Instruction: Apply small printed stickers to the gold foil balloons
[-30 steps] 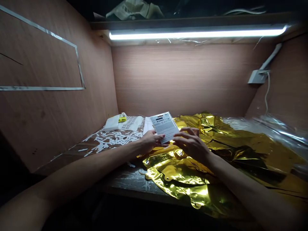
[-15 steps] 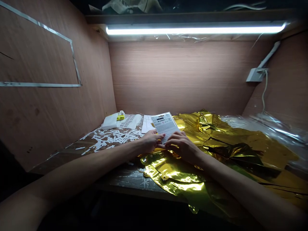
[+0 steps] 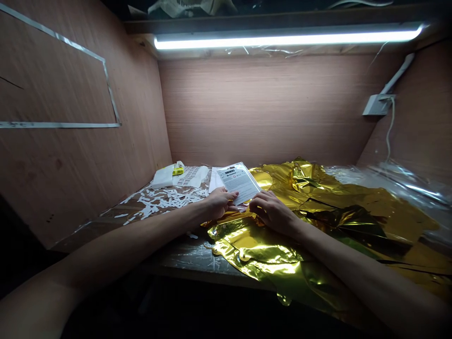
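Head view: a printed card (image 3: 237, 182) lies tilted at the near edge of the gold metallic foil (image 3: 339, 202), one side over a white paper sheet (image 3: 216, 181). The left hand (image 3: 221, 203) rests curled on the card's lower left edge, and the right hand (image 3: 271, 213) lies loosely curled just beside its lower right edge, the hands neither spread flat nor pressed together. No firm pinch shows, though glare and low light make it hard to be sure whether the right hand touches the card. With so light a contact, the slippery, creased foil could let the card skid away if either hand nudges it. A dragging wrist could also crumple or tear the foil, and a sweep of the left forearm (image 3: 123, 240) could scatter the white paper scraps (image 3: 165, 200) across the desk (image 3: 176, 268).
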